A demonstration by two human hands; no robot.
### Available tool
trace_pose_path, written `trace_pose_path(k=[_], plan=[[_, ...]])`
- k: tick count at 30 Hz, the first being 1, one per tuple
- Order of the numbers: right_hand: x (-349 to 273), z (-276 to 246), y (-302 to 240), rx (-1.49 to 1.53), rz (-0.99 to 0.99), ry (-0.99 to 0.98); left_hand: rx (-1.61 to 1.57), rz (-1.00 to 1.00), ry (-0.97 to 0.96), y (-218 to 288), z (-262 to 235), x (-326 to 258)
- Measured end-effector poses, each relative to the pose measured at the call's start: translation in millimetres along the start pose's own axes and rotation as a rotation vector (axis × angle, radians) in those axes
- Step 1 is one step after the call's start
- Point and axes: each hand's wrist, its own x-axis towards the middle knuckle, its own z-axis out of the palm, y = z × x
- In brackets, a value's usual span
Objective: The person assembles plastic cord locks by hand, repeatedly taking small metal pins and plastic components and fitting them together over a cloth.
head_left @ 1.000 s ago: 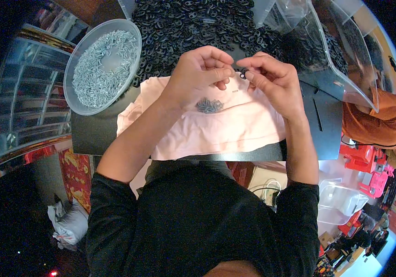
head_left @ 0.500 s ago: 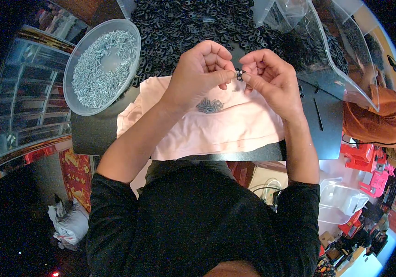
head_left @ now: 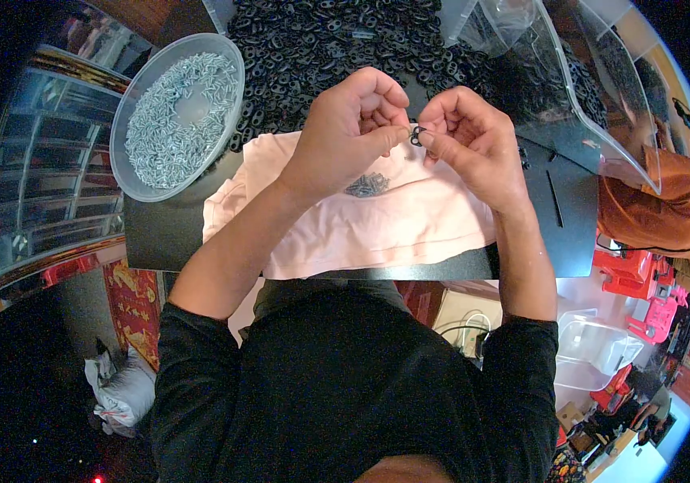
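Note:
Above a pale pink cloth (head_left: 377, 233), my two hands meet fingertip to fingertip. My right hand (head_left: 477, 149) pinches a small black two-holed piece (head_left: 416, 136) between thumb and fingers. Just left of it, my left hand (head_left: 345, 133) is closed in a pinch; whatever lies between its thumb and fingertip is too small to make out. Below the hands, a little heap of grey metal pins (head_left: 367, 185) rests on the cloth, partly covered by my left wrist.
A clear round tub (head_left: 236, 133) of silvery pins stands at the left. Many black two-holed pieces (head_left: 304, 56) cover the table's far side. A clear plastic bin (head_left: 578, 97) lies tilted at right, near a thin black rod (head_left: 555, 197). A person in orange (head_left: 654, 205) is beyond.
The black piece has turned between my fingertips, so its holes show differently. My left hand has shifted very slightly; the right has stayed almost in place.

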Motion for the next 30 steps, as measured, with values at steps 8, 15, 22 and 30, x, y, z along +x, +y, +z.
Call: trace_pose_path(k=[8,15,22,30], plan=[[0.2,0.8,-3.0,0.070,0.014,0.036,-0.062,-0.001,-0.029,1.5,0.0,3.1],[-3.3,6.6,4.4,-0.180,-0.111,0.057,0.012,0.010,0.014,-0.4,5.0,-1.9],[-1.2,13.3,2.0,-0.073,-0.056,0.170,-0.100,0.022,0.098,-5.1,7.6,-0.1],[7.9,-3.4,9.5,0.075,0.121,0.192,0.251,0.009,0.098,-0.8,-13.7,15.6]])
